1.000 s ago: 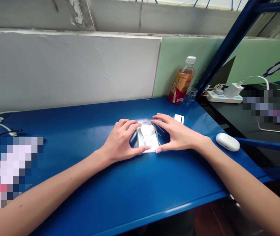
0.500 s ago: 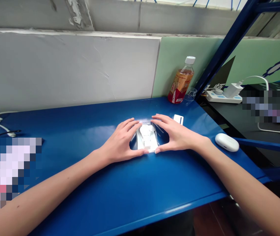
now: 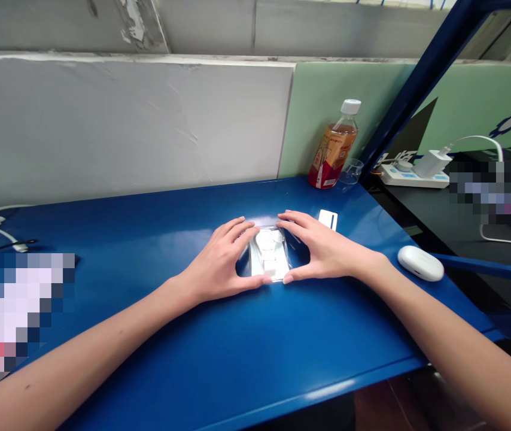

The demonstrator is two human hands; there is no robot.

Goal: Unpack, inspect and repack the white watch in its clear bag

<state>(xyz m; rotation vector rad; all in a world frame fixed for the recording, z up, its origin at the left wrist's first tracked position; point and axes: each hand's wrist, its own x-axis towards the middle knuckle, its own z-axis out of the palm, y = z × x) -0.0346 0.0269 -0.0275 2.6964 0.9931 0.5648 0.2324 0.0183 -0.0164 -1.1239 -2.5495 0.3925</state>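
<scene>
A small clear plastic bag [image 3: 270, 257] with white pieces inside lies flat on the blue table [image 3: 192, 335]. My left hand [image 3: 220, 263] rests on the bag's left side, with the thumb at the near edge and the fingers at the far edge. My right hand [image 3: 322, 250] mirrors it on the right side. Both hands curve around the bag and press it onto the table, the fingertips nearly meeting at front and back.
A small white card [image 3: 328, 219] lies just beyond my right hand. A white earbud case [image 3: 420, 263] sits near the right edge. At the back right corner stand an orange drink bottle [image 3: 334, 148] and a clear cup [image 3: 351, 171]. A power strip with a charger [image 3: 417, 172] lies further right.
My thumbs have slid closer together along the bag's near edge. The bag stays in place on the table.
</scene>
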